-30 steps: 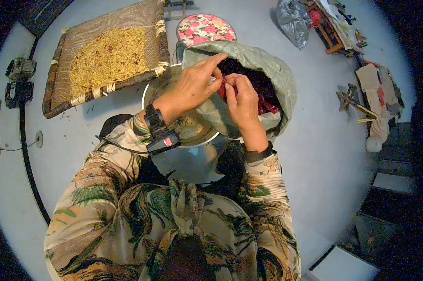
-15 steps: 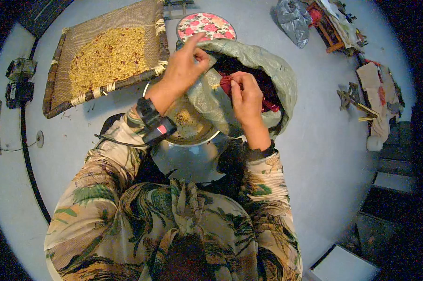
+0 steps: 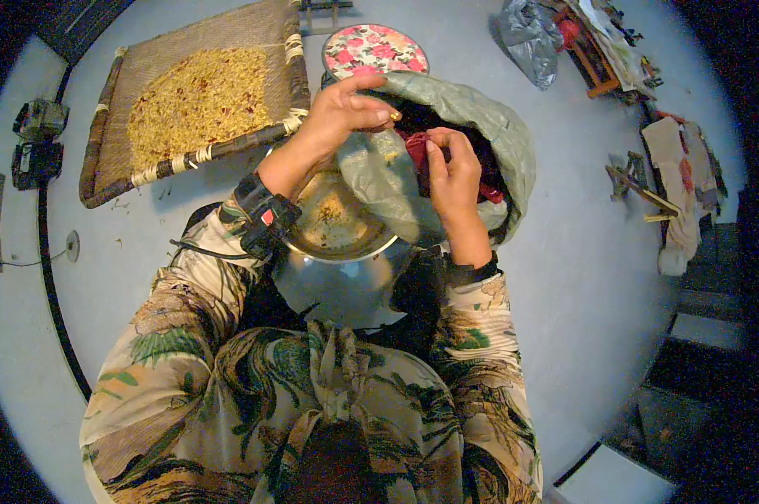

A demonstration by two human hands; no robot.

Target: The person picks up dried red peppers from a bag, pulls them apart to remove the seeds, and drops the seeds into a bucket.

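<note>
My right hand (image 3: 455,176) pinches a wrinkled dark red dried chili (image 3: 416,149) over the mouth of a greenish woven sack (image 3: 506,134). More dark red pods (image 3: 489,195) show inside the sack, partly in shadow. My left hand (image 3: 337,122) hovers at the sack's left rim, index finger and thumb apart. At its thumb tip is a small yellowish bit (image 3: 394,116), too small to name surely. Below the hands, a wide metal basin (image 3: 371,244) holds a scatter of yellow seeds (image 3: 329,210); the sack's folded edge overlaps it.
At upper left, a wood-framed woven tray (image 3: 178,160) carries yellow seeds with red flecks. A round floral-topped stool (image 3: 375,49) stands behind the sack. A grey plastic bag (image 3: 527,42) lies at upper right, near a small wooden stand (image 3: 648,189).
My left hand has turned, its index finger swinging from pointing up to pointing right, towards the sack. My right hand keeps its pinch on the chili, shifted slightly right.
</note>
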